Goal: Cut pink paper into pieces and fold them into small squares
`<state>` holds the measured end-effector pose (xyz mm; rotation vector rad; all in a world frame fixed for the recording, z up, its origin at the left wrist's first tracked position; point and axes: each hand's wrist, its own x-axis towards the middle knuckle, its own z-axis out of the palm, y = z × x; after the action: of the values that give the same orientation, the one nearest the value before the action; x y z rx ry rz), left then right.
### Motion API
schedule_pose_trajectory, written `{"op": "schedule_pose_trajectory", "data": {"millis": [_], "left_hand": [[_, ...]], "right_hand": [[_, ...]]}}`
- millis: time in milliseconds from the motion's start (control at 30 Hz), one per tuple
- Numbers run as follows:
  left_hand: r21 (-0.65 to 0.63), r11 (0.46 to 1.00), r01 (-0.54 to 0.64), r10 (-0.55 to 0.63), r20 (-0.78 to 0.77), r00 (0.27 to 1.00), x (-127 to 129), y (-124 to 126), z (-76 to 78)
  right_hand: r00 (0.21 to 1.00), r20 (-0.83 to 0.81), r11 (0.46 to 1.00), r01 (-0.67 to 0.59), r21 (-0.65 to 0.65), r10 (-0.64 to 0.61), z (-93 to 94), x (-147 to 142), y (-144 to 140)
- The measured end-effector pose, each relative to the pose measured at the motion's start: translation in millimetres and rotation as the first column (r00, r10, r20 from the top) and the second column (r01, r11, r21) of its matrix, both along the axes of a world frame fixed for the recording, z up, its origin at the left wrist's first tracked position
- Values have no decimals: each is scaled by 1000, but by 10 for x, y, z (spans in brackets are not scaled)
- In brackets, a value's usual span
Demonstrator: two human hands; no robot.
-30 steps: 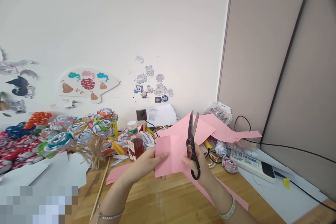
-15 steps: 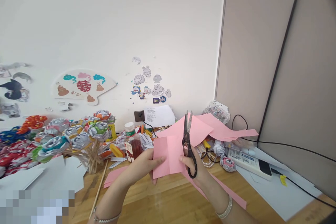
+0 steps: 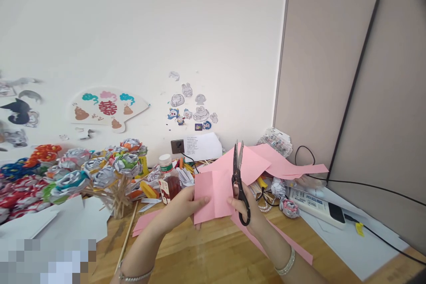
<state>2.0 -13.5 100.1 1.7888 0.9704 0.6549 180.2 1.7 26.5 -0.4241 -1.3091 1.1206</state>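
Observation:
A creased piece of pink paper [image 3: 213, 197] is held up above the wooden table between both hands. My left hand [image 3: 195, 206] pinches its left side, thumb on the front and fingers behind. At the right edge, my right hand [image 3: 244, 206] grips the paper with its thumb and also carries black-handled scissors [image 3: 238, 182]. Their blades point upward and stand slightly apart, clear of the paper's upper edge. Larger pink sheets [image 3: 253, 162] lie behind. Pink strips [image 3: 293, 242] rest under my right forearm, and more pink pieces [image 3: 146, 222] lie beside my left forearm.
Paper flowers on sticks [image 3: 124, 164] crowd the left side. A drink bottle [image 3: 169, 182] stands behind my left hand. To the right are a power strip [image 3: 316, 206], a black cable [image 3: 382, 193] and white sheets [image 3: 359, 248]. A wooden stick [image 3: 128, 235] lies near my left forearm.
The view has shifted very slightly. Both hands keep the same hold on the pink paper and the scissors, with almost no movement.

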Motion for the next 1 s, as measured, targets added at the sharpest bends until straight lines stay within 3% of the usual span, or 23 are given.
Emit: {"op": "schedule_pose_trajectory", "data": {"millis": [233,433,1000], "left_hand": [[5,996,-94,94,-11,996,-6,19,17],[-12,996,-92,92,11,996,-13,49,-34],[29,995,-93,94,-39,995,-6,32,4]], "right_hand": [[991,73,993,113,-25,-111,-118,31,89],[992,76,994,105,-42,-102,-94,39,54],[998,69,998,10,-59,-6,30,43,-39]]}}
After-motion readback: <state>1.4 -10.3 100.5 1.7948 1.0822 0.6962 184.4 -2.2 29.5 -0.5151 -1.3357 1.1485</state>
